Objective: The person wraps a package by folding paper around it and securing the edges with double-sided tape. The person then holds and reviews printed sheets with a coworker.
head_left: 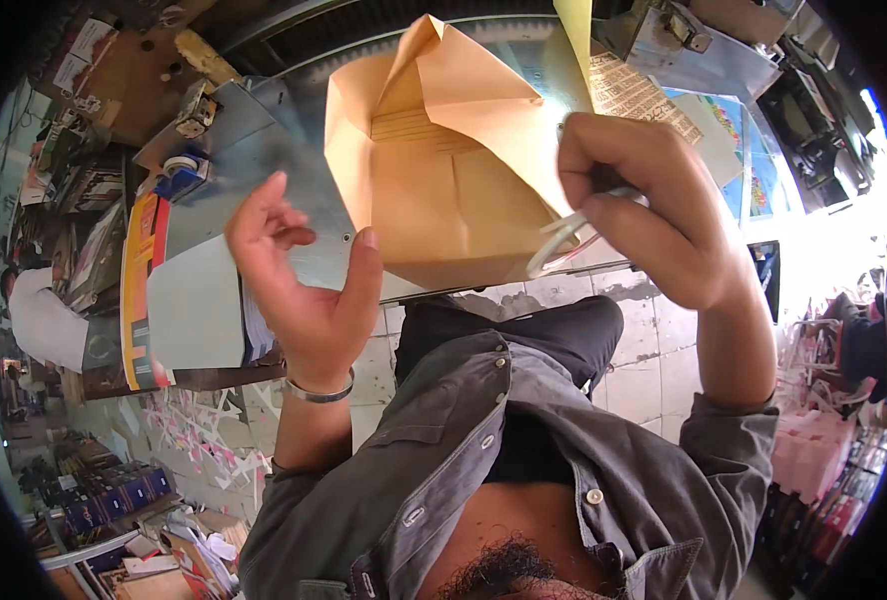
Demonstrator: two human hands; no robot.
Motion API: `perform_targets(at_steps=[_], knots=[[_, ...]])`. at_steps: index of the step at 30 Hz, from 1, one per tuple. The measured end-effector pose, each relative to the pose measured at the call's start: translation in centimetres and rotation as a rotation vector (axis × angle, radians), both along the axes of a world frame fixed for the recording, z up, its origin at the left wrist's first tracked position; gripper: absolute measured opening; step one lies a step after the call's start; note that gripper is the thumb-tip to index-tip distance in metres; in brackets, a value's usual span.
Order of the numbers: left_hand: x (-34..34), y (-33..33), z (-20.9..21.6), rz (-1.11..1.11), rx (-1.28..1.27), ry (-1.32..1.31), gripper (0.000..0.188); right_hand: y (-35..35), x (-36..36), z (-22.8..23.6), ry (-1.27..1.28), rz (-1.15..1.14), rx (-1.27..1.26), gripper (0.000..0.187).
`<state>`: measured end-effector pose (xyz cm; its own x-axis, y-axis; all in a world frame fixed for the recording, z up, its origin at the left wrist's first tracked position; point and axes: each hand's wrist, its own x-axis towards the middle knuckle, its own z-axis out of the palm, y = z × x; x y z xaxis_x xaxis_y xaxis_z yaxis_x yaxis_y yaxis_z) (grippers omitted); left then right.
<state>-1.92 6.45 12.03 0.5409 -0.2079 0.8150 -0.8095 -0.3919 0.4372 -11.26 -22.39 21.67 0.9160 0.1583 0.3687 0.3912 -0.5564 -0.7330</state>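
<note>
A large tan paper bag (444,200), folded and opened out, stands on the metal worktable with its upper flaps raised and creased. Lines show on its inner back face. My left hand (309,270), with a metal bangle on the wrist, is spread beside the bag's left edge and holds nothing. On the other side my right hand (649,195) is closed, its fingers curled around a pale looped strip or cord (559,245). That loop hangs in front of the bag's lower right corner. What else the right fist covers is hidden.
The metal worktable (199,225) carries a blue tape dispenser (179,175) and a stack of pale sheets (199,310) at left. Printed brown paper (634,100) lies at right. Paper scraps (199,430) litter the tiled floor. A person in white (49,315) is at far left.
</note>
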Motion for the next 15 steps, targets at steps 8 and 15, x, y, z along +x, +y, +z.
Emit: perform_targets(at_steps=[8, 15], knots=[[-0.6, -0.6, -2.4, -0.299, -0.191, 0.385, 0.089, 4.7, 8.2, 0.3, 0.135, 0.292, -0.446, 0.018], [-1.3, 0.2, -5.1, -0.306, -0.211, 0.250, 0.077, 7.2, 12.4, 0.2, 0.139, 0.478, -0.713, 0.026]])
